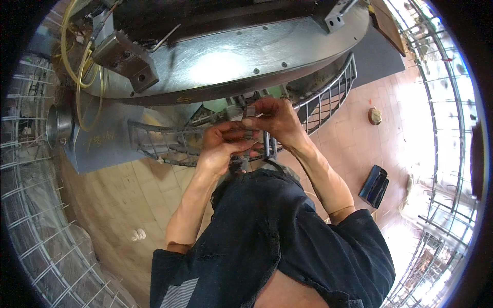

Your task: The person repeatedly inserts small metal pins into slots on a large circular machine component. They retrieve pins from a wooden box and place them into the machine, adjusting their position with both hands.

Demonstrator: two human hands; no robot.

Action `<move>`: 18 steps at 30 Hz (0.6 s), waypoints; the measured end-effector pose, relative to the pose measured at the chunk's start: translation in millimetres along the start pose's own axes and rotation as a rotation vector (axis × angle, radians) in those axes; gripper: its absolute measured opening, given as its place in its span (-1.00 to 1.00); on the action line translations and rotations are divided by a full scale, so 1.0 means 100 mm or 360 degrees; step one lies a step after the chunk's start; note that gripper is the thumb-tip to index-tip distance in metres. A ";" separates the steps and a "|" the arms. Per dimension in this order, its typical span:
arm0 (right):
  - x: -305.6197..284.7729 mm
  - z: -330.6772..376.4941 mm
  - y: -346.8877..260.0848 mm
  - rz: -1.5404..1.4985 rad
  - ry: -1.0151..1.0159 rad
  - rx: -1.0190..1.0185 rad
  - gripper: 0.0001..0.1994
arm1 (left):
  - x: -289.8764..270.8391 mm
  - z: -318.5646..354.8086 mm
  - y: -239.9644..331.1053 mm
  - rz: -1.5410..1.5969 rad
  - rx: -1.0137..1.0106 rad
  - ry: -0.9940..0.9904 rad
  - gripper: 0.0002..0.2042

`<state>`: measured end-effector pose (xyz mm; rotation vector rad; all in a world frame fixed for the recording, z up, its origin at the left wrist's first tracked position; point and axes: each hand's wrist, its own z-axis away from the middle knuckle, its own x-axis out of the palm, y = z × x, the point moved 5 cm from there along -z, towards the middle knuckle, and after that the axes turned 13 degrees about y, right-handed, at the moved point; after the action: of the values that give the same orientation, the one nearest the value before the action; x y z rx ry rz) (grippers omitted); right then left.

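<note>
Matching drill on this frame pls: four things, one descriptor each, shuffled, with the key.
Things
1. left hand
2. right hand
3. round metal plate
4. dark flat case

Descriptors
A. lies on the tiled floor, to the person's right
B. fingers curled around the grey wire-grid frame, lower of the two hands
C. shiny, curved rim, above the hands
D. pinches a small grey part at the plate's rim, upper of the two hands

Pairs: 1-B, 2-D, 3-C, 4-A
</note>
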<state>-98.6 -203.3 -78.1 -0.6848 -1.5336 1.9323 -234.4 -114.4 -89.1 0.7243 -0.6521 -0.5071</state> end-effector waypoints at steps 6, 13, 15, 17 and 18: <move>-0.35 0.13 -0.03 -0.0044 0.0143 0.0126 -0.82 | 0.28 0.02 -0.09 -0.0098 -0.0037 -0.0130 -0.63; -0.75 0.35 0.10 -0.0196 0.0347 0.0360 -0.73 | 0.62 0.11 -0.25 -0.0174 -0.0116 -0.0232 -0.67; -0.81 0.47 0.11 -0.0236 0.0260 0.0251 -0.70 | 0.72 0.09 -0.33 -0.0194 -0.0150 -0.0234 -0.62; -0.88 0.58 0.10 -0.0225 0.0179 0.0090 -0.66 | 0.82 0.06 -0.38 -0.0206 -0.0143 -0.0260 -0.60; -0.95 0.63 0.14 -0.0307 0.0257 0.0165 -0.66 | 0.87 0.05 -0.40 -0.0218 -0.0134 -0.0271 -0.62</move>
<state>-77.2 -316.4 -75.1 -0.6090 -1.3397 1.7547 -185.9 -196.6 -84.2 0.6538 -0.7382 -0.7240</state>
